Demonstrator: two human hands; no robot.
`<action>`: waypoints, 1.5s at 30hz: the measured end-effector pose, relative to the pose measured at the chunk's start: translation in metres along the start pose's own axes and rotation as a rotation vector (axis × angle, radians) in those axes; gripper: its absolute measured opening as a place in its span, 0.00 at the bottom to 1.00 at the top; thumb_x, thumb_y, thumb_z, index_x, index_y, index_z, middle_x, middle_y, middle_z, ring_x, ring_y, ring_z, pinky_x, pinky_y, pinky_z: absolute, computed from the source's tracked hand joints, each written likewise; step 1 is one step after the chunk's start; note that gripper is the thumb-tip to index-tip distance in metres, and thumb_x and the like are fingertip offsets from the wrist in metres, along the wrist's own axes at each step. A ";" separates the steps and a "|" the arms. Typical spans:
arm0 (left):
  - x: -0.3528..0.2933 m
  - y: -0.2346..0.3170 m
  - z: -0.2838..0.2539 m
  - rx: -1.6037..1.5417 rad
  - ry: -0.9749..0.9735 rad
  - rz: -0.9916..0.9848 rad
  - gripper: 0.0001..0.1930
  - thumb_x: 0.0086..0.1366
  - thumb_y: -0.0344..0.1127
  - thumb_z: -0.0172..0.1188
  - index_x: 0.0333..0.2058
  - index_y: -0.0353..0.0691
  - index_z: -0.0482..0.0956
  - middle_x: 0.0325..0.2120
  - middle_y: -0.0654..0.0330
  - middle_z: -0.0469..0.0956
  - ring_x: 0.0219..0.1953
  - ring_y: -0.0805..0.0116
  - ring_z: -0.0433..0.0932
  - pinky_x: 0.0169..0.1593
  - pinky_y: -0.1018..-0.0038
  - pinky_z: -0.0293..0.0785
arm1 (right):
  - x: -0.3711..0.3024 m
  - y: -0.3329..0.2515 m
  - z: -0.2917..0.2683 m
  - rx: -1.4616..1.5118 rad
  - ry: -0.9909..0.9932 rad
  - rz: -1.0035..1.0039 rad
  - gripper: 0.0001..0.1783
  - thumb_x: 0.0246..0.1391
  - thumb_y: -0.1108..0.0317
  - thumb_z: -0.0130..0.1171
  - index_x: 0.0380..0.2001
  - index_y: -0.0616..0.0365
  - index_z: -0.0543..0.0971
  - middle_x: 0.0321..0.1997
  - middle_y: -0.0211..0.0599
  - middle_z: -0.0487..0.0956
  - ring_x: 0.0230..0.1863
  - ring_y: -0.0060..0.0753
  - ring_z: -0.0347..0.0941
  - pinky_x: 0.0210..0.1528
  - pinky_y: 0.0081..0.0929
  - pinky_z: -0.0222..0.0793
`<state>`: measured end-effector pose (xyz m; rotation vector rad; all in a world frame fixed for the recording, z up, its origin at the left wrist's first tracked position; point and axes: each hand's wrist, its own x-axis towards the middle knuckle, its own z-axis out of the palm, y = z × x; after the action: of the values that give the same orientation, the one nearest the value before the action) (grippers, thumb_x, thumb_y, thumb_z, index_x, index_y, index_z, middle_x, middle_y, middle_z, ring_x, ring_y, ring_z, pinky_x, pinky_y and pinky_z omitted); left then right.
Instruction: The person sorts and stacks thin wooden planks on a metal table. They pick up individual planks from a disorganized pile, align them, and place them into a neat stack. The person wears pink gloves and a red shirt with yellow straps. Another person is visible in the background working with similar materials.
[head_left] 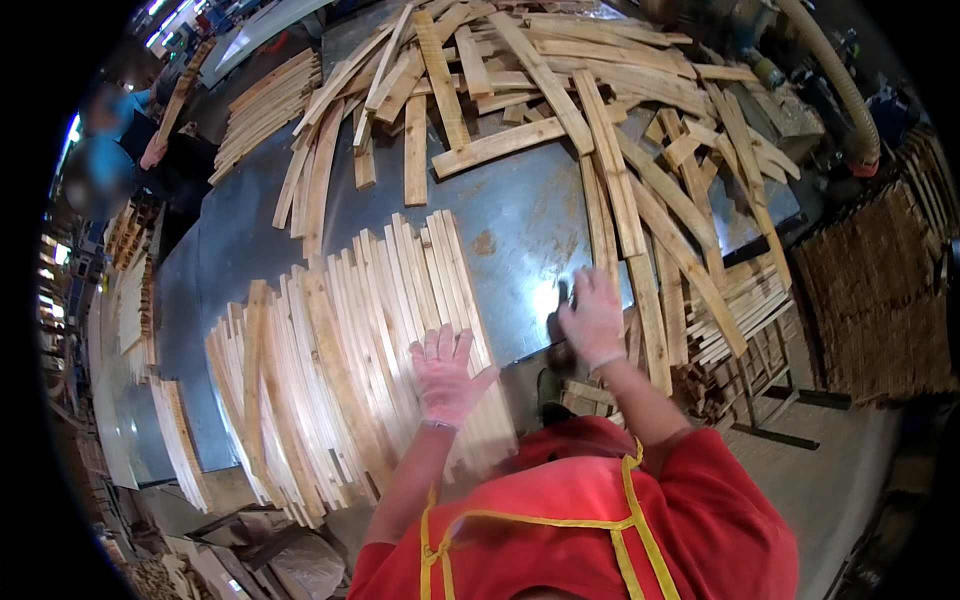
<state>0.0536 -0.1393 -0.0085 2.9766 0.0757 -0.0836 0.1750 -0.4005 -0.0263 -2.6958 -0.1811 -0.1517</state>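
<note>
Left hand (447,385) spread over pale slats (375,285), long axes roughly fore-and-aft; right hand (597,318) (off rightward) farther from them, grip seemingly blurred, unclear.

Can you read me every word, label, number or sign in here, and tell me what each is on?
No readable text.
Wooden strips by the left hand: no lettering visible.
Metal tabletop: stains, no legible marks.
Red apron: no lettering visible.
Anything farther off: too small or blurred to read.
</note>
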 end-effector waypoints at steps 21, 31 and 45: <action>0.010 0.012 0.005 -0.022 0.046 -0.014 0.50 0.55 0.66 0.73 0.70 0.45 0.70 0.70 0.49 0.66 0.75 0.43 0.58 0.77 0.38 0.46 | 0.009 0.000 -0.047 0.236 -0.631 0.260 0.46 0.49 0.64 0.65 0.73 0.58 0.65 0.52 0.65 0.80 0.57 0.66 0.78 0.61 0.53 0.78; 0.036 0.052 0.011 0.092 -0.007 -0.110 0.46 0.61 0.57 0.67 0.72 0.37 0.67 0.72 0.49 0.65 0.77 0.46 0.57 0.79 0.42 0.45 | 0.087 0.071 -0.099 0.246 -0.081 0.322 0.28 0.53 0.66 0.60 0.58 0.62 0.79 0.53 0.61 0.81 0.58 0.61 0.78 0.65 0.49 0.72; 0.038 0.046 0.000 -0.082 0.101 -0.086 0.39 0.57 0.49 0.67 0.65 0.39 0.73 0.64 0.49 0.70 0.73 0.48 0.62 0.78 0.43 0.49 | 0.082 0.059 -0.036 0.617 -0.450 0.090 0.38 0.57 0.67 0.68 0.71 0.62 0.74 0.62 0.52 0.80 0.63 0.49 0.78 0.68 0.38 0.73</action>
<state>0.0941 -0.1834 -0.0034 2.8934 0.2148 0.0575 0.2620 -0.4604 -0.0076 -2.0764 -0.1997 0.4679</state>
